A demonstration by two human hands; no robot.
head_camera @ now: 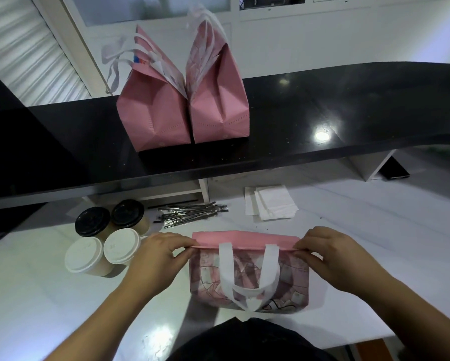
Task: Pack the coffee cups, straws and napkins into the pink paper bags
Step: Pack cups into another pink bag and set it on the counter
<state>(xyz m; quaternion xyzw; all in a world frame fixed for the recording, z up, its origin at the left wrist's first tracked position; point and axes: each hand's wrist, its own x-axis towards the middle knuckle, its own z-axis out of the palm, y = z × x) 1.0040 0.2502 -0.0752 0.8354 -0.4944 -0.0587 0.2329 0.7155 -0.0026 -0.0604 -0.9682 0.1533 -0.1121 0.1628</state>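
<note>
A pink paper bag (291,282) with white handles stands on the white counter in front of me, its top folded over. My left hand (161,254) pinches the left end of the fold and my right hand (330,254) pinches the right end. Left of the bag stand several coffee cups: two with white lids (83,254) (121,246) and two with black lids (92,221) (127,213). Wrapped straws (192,214) lie in a bundle behind the bag. White napkins (270,203) lie to the right of the straws.
Two more pink bags (153,113) (218,100) stand side by side on the raised black ledge (322,121) behind the white counter (374,243). The ledge overhangs the back of the counter.
</note>
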